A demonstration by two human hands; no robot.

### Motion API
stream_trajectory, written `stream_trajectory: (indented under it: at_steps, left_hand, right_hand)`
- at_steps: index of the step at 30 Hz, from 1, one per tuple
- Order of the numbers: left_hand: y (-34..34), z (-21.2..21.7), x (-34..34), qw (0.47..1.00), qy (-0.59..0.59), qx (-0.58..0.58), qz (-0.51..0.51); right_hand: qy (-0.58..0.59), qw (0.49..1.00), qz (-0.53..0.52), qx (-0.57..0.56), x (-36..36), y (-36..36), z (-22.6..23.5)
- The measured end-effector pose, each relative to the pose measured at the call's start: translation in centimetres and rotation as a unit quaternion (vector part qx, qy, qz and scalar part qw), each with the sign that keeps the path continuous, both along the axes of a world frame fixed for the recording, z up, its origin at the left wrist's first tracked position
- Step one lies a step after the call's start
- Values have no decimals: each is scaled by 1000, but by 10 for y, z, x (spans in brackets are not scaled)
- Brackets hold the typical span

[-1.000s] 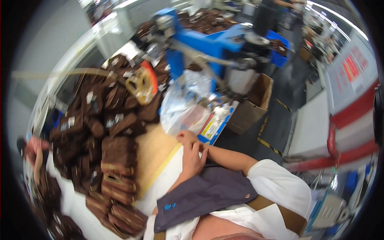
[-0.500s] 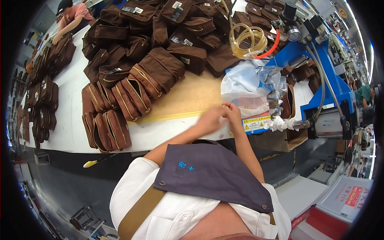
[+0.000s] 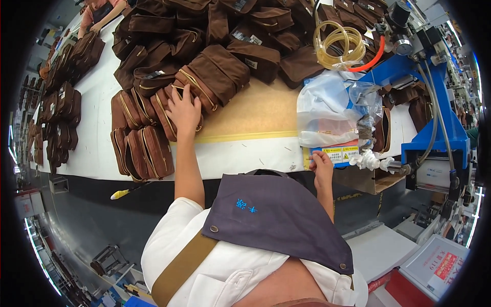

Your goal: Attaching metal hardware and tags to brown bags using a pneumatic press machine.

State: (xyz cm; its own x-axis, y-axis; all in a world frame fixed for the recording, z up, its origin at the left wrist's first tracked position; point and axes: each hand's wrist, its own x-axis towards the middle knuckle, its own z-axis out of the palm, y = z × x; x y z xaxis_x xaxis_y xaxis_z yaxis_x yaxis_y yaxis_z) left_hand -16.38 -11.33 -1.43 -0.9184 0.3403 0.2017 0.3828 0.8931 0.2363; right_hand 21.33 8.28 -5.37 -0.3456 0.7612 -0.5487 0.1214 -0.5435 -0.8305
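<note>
My left hand [image 3: 184,111] reaches onto a reddish-brown zip pouch [image 3: 166,118] in the row at the left, its fingers spread over the pouch's top. Brass zippers run along the pouches there. A larger dark brown bag [image 3: 221,72] lies right behind that hand. Close to the table's front edge, my right hand [image 3: 321,168] has its fingers curled and pinched together; anything between them is too small to make out. It is beside the warning labels on the blue machine's base [image 3: 341,155].
A heap of brown pouches [image 3: 204,23] covers the back of the table. At the right stands a blue press [image 3: 434,115] with coiled yellow hose [image 3: 337,47] and plastic bags [image 3: 327,110]. A tan board [image 3: 255,112] lies mid-table. Another person [image 3: 102,13] works far left.
My hands were together in front of me, and have parted. The left has moved to the pouches at the left; the right has come down toward the table's edge. My view has shifted slightly.
</note>
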Motion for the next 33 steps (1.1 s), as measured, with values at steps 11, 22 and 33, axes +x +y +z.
stream_trajectory:
  at_steps: [11, 22, 33]
  left_hand:
    - [9, 8, 17, 988, 121, 99, -11]
    - [74, 14, -15, 990, 95, -20, -106]
    - [28, 8, 18, 971, 126, 147, -137]
  right_hand:
    - [-5, 989, 119, 84, -35, 10, 23]
    - [-41, 992, 111, 43, -23, -8, 10]
    - [-51, 758, 352, 547, -203, -6, 36]
